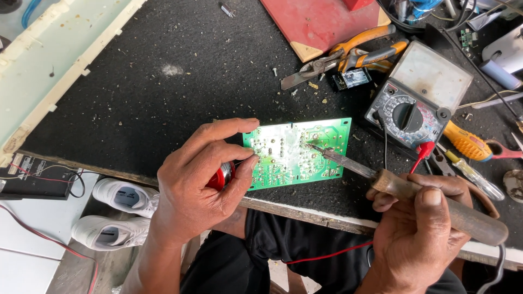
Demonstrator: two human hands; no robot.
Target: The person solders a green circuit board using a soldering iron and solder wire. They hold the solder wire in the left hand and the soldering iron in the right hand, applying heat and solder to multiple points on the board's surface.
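A green circuit board (297,152) is seen solder-side up near the front edge of a dark, debris-flecked worktop (163,92), its long axis running left to right between the two hands. The tip of a soldering iron (381,179) is laid on the board's right half; the iron's axis slants down and right into the right hand (422,228), whose fingers (430,207) are closed round the brown handle. The board's left edge is steadied by the left hand (201,179), the nearer of the two, with a small red object (222,175) pinched in its curled fingers. Beyond the right fingers lie an analogue multimeter (414,103), orange-handled pliers (343,57), a yellow screwdriver (468,144) and a red board (321,22). Below the left hand, white shoes (117,212) are visible on the floor.
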